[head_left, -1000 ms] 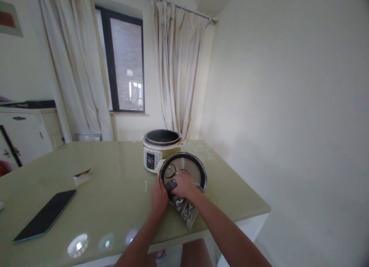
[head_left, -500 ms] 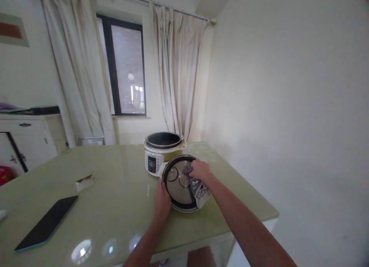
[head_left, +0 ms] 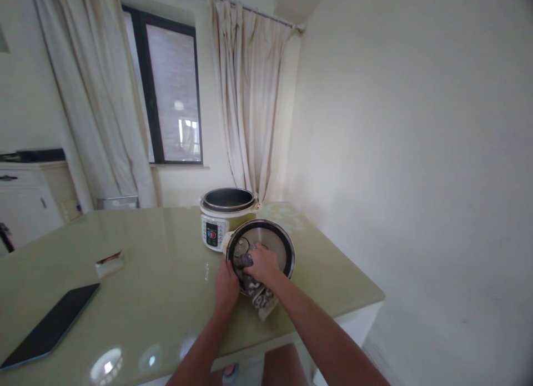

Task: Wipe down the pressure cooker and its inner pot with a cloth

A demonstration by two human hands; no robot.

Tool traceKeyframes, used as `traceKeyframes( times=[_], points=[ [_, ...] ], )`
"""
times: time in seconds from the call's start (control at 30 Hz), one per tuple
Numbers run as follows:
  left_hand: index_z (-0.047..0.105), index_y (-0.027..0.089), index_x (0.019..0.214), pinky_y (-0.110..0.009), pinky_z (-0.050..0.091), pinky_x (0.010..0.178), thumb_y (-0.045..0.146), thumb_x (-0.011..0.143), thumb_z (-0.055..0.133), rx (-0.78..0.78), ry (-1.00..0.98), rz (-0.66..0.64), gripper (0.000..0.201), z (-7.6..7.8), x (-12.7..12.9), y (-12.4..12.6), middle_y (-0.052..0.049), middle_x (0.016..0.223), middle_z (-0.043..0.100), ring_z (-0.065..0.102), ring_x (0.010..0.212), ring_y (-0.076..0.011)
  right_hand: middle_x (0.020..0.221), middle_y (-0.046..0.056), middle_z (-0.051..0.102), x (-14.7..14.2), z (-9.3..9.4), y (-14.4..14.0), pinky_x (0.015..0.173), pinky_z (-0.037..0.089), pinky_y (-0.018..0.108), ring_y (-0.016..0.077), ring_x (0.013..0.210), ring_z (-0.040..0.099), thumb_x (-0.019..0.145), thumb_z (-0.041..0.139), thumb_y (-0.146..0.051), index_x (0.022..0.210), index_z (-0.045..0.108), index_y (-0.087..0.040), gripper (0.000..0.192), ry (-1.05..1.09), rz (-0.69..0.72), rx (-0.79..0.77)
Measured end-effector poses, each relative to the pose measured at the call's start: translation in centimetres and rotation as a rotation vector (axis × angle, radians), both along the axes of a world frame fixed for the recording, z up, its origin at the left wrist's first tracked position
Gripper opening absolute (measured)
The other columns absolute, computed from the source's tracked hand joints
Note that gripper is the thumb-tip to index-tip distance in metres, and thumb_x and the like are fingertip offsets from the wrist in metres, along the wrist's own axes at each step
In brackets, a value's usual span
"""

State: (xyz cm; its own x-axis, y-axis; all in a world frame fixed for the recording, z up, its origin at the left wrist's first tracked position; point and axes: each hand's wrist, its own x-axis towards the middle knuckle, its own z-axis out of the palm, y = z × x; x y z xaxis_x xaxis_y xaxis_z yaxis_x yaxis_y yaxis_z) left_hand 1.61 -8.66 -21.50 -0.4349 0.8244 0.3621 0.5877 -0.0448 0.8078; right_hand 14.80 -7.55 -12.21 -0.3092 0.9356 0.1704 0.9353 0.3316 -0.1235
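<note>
Head view: the right hand [head_left: 263,265] is closed around a bunched cloth [head_left: 261,301], dark with a pale pattern, and holds it against the inner face of a round lid [head_left: 272,239]. A dark wad of the cloth pokes out on the left of the fingers, over the lower left of the lid; the rest hangs below the hand, past the lid's bottom edge. The left hand [head_left: 227,286] is clamped on the lid's lower left rim, thumb on the near side.

The lid is tilted up, with its metal inside and black ring turned toward the camera; whether its lower edge touches the table [head_left: 166,275] cannot be told. A pale tab [head_left: 227,240] sticks out at its left.

Just behind the lid, and partly hidden by it, the cooker [head_left: 225,212] stands upright on the table, its dark round mouth uncovered and its button panel [head_left: 212,234] facing the near side. Well apart to the left lie a small packet [head_left: 109,264] and, nearer the camera, a flat black slab [head_left: 52,325]. Beyond the table are a window [head_left: 172,91] between two pale curtains [head_left: 250,91] and, far left, a white cabinet [head_left: 29,197].
</note>
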Motion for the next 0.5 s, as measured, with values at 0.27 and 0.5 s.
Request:
traceKeyframes(
  times=[0.27, 0.5],
  points=[
    [0.061, 0.012, 0.141, -0.045, 0.056, 0.098, 0.031, 0.108, 0.030, 0.017, -0.077, 0.004, 0.049, -0.6, 0.1, 0.4, -0.019, 0.123, 0.075, 0.072, 0.113, -0.0304, 0.131, 0.014, 0.063, 2.5, 3.2, 3.7, 0.087, 0.057, 0.036, 0.0285, 0.110, 0.072, 0.091, 0.069, -0.048, 0.119, 0.074, -0.023, 0.037, -0.004, -0.209, 0.090],
    [0.061, 0.009, 0.141, -0.044, 0.056, 0.103, 0.030, 0.108, 0.029, 0.047, -0.038, 0.006, 0.050, -0.4, 0.2, 0.4, -0.021, 0.131, 0.072, 0.071, 0.118, -0.0300, 0.122, 0.020, 0.074, 4.6, 4.8, 2.7, 0.089, 0.060, 0.041, 0.0352, 0.109, 0.075, 0.072, 0.088, -0.034, 0.121, 0.077, -0.016, 0.053, -0.267, -0.128, -0.100]
  ],
)
